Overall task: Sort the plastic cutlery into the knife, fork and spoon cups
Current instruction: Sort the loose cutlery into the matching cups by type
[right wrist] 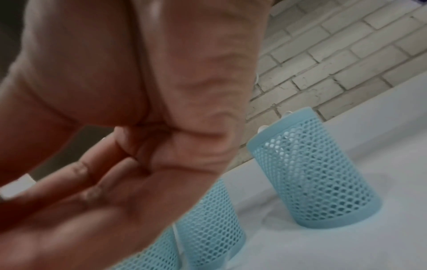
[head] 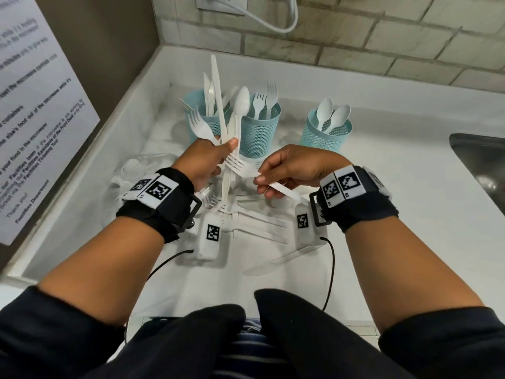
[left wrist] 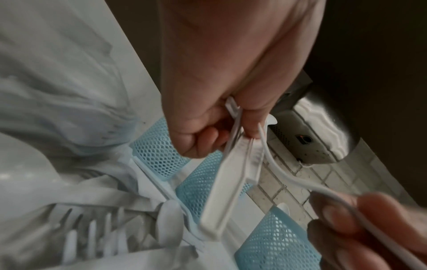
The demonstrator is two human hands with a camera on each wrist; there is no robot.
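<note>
Head view: right hand (head: 289,170) pinches a white plastic fork (head: 247,170), handle toward four o'clock; blue mesh fork cup (head: 259,132) stands nearest at twelve. Left hand (head: 210,160) grips a mixed cutlery bunch (head: 229,124).

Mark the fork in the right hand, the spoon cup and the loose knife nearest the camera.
fork (head: 237,166), head view, on its tines, left of the pinching right hand (head: 295,170).
spoon cup (head: 325,135), head view, on its mesh wall.
loose knife (head: 281,260), head view, mid-blade, flat on the counter.
</note>
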